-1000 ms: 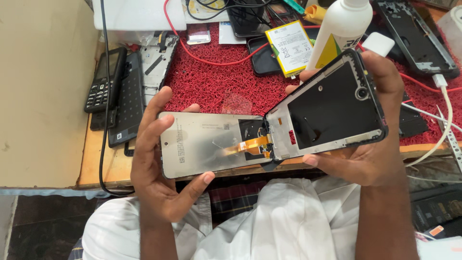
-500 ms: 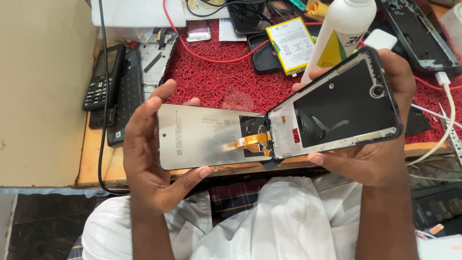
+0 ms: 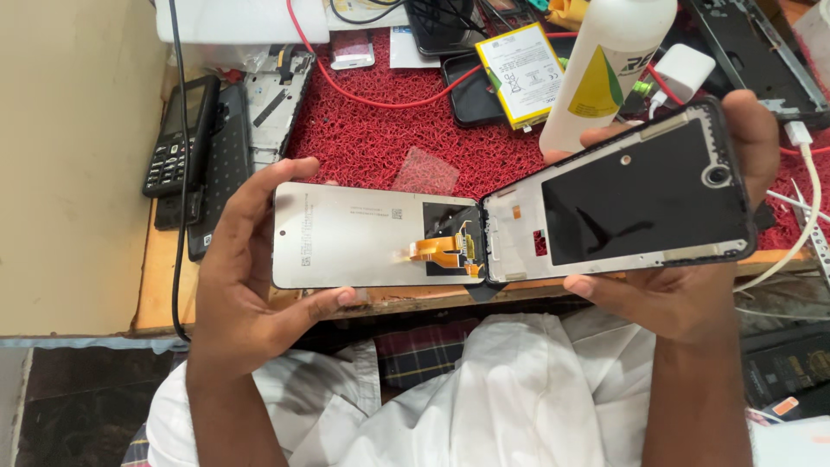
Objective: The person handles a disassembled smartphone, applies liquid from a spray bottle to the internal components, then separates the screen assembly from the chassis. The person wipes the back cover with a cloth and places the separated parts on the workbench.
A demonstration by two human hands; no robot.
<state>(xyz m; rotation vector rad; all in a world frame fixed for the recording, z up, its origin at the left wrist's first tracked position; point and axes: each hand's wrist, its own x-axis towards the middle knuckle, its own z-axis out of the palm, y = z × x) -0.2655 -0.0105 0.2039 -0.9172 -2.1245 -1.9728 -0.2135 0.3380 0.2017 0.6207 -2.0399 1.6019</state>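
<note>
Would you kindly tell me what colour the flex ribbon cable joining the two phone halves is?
Orange flex ribbon cable, best seen in the head view.

Your clearest path is the bare red mat (image 3: pixel 363 130) at twelve o'clock; the white bottle (image 3: pixel 605 69) and battery (image 3: pixel 519 60) crowd one o'clock.

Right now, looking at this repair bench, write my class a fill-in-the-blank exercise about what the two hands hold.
1. The left hand holds the silver display panel with its back side facing ____.
2. An ____ flex ribbon lies on the panel beside the black phone frame.
3. The right hand holds the ____.

Missing: up; orange; frame
</note>
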